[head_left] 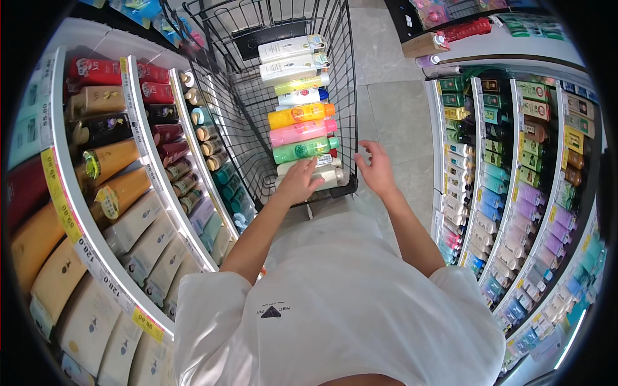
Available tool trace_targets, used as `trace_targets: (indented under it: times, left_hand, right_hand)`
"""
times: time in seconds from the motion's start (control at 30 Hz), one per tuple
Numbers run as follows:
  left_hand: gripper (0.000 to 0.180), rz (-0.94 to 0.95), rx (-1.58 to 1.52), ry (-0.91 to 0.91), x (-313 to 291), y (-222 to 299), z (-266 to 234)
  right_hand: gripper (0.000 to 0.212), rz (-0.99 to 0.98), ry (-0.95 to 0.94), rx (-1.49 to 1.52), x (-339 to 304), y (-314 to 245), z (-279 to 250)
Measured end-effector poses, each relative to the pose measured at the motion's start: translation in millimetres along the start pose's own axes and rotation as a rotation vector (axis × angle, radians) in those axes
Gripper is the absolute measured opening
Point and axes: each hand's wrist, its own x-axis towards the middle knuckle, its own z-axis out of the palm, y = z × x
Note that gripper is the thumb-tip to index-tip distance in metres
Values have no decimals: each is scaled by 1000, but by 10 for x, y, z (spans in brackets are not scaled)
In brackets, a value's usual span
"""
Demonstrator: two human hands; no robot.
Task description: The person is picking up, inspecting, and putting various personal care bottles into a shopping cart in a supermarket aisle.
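A black wire shopping cart (353, 83) stands in front of me with a row of bottles lying side by side in it. My left hand (300, 183) is over the nearest pale bottles, fingers stretched out, seemingly touching one; it partly covers a white bottle (329, 177). Just beyond its fingertips lies a green bottle (302, 150), then a pink bottle (299, 132) and an orange bottle (297, 116). Farther up are a yellow-green bottle (299, 85) and two white bottles, one a white pump bottle (290, 69). Outside the cart's near right corner, my right hand (377, 170) holds nothing, fingers apart.
Shelves of bottles rise close on the left, with a price-tag rail (71, 225) along the edge. Another shelf unit (492, 167) full of bottles lines the right side. Grey floor tiles (396, 96) run between the cart and that unit.
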Motion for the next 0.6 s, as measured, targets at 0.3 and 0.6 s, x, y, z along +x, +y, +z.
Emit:
trace_targets:
  times: [0.3, 0.6]
  left_hand:
    - [33, -156, 74, 404, -735, 123, -666]
    - [20, -401, 22, 839, -1926, 96, -736]
  right_hand:
    - [52, -33, 101, -161, -323, 380, 246]
    - [34, -818, -436, -337, -269, -446, 1104]
